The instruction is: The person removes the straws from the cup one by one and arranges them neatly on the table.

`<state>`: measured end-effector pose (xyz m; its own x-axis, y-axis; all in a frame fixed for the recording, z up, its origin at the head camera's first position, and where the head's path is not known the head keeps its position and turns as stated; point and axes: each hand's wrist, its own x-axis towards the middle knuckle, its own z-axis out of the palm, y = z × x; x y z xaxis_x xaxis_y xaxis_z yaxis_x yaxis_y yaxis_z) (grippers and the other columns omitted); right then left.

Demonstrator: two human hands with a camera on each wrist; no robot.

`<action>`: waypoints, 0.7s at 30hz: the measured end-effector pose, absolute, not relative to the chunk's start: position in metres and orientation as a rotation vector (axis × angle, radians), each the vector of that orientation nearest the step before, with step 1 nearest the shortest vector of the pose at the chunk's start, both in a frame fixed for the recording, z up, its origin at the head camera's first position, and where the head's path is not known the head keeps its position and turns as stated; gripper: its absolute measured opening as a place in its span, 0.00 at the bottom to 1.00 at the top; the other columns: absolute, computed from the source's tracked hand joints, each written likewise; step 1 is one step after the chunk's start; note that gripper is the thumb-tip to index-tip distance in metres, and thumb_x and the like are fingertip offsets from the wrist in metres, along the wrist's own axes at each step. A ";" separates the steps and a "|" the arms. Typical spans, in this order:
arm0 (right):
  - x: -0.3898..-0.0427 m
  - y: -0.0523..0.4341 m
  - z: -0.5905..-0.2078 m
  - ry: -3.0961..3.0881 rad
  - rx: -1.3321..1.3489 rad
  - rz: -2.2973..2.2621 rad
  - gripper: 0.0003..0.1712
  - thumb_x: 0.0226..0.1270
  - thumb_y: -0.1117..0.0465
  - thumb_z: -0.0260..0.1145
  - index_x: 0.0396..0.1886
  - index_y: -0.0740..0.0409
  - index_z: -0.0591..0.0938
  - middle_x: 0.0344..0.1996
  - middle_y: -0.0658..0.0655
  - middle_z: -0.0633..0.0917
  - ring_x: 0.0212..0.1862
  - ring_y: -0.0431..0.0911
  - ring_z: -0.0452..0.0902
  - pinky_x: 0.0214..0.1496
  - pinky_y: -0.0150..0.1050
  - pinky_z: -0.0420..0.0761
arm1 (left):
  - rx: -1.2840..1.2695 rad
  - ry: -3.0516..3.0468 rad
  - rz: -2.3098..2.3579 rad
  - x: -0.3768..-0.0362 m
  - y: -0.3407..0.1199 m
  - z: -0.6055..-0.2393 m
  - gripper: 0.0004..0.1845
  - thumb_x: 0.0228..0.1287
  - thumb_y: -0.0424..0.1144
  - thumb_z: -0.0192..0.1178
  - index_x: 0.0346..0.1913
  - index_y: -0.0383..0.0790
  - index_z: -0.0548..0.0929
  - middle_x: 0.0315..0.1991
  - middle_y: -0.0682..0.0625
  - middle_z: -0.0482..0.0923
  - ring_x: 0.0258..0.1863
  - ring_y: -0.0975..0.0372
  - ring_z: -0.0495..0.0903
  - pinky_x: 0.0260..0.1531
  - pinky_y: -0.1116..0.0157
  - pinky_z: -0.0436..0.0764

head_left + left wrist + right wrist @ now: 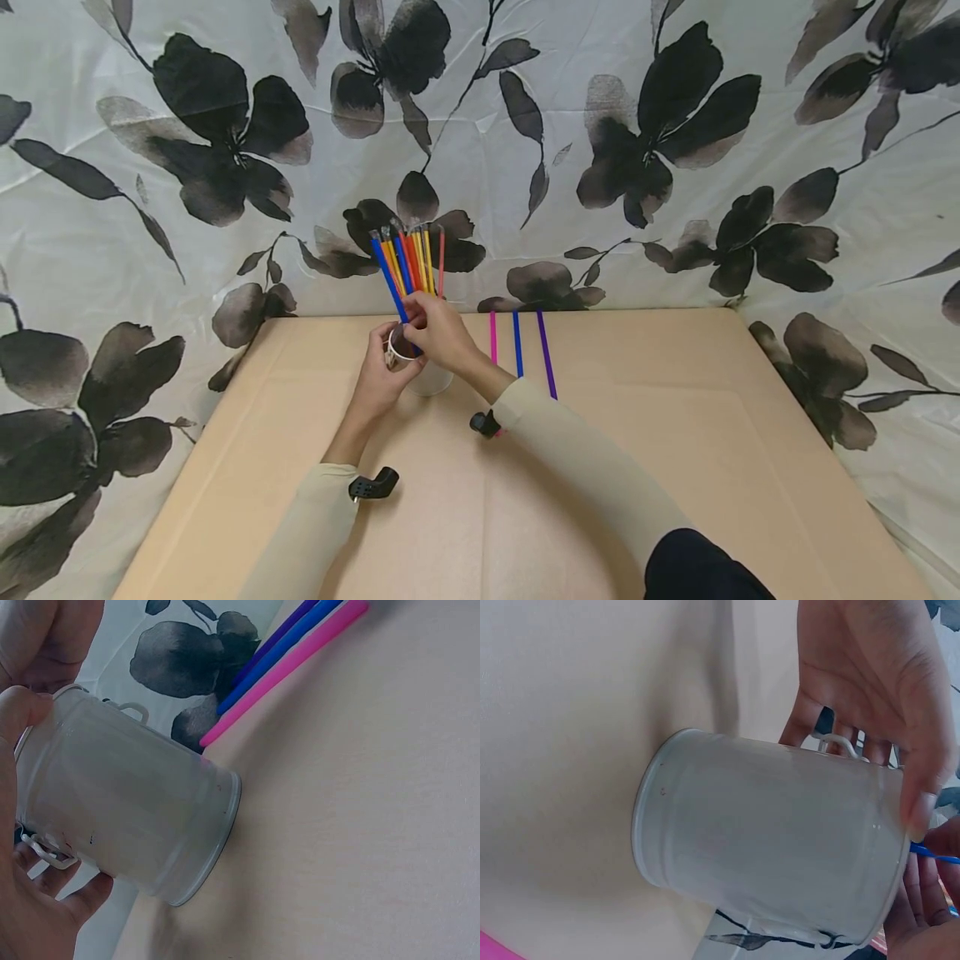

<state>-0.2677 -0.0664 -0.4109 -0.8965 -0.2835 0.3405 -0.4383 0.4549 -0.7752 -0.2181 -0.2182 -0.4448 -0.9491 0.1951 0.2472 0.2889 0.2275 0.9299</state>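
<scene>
In the head view my left hand [381,375] grips a small white pail [127,795] near its rim, thumb on one side and fingers round the other. Small looped ears stick out from the pail's sides. My right hand [442,333] is at the pail's mouth and pinches a blue paintbrush [389,275], whose lower end reaches inside the rim. Behind the right hand several more paintbrushes [422,258] in yellow, orange, red and blue stand tips up, their lower parts hidden. In the right wrist view, the blue handle [934,853] shows between the fingers beside the rim.
Pink [492,333], blue [517,346] and purple [547,354] thin sticks lie side by side right of the hands, partly covered by the right arm. The pale table [675,417] ends at a white cloth [540,42] with dark printed flowers.
</scene>
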 end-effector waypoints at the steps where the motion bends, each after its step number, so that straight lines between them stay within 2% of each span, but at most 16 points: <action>1: -0.268 -0.066 -0.410 -2.518 0.641 1.443 0.21 0.67 0.68 0.69 0.59 0.63 0.79 0.46 0.56 0.85 0.43 0.41 0.83 0.45 0.26 0.83 | -0.474 -2.399 -1.852 -0.219 -0.218 -0.445 0.41 0.64 0.32 0.68 0.74 0.32 0.55 0.71 0.31 0.61 0.72 0.40 0.61 0.71 0.40 0.63; 14: -0.262 -0.058 -0.394 -2.397 0.681 1.514 0.23 0.69 0.68 0.68 0.62 0.62 0.78 0.48 0.57 0.84 0.47 0.45 0.84 0.49 0.33 0.85 | -0.454 -2.422 -1.851 -0.220 -0.219 -0.446 0.42 0.64 0.34 0.69 0.74 0.32 0.55 0.71 0.33 0.62 0.71 0.44 0.63 0.70 0.42 0.63; 21: -0.253 -0.056 -0.384 -2.360 0.624 1.554 0.23 0.70 0.66 0.68 0.63 0.61 0.77 0.49 0.56 0.83 0.49 0.45 0.83 0.54 0.40 0.85 | -0.458 -2.452 -1.857 -0.217 -0.223 -0.444 0.43 0.65 0.36 0.68 0.75 0.32 0.54 0.71 0.32 0.60 0.72 0.42 0.60 0.72 0.40 0.61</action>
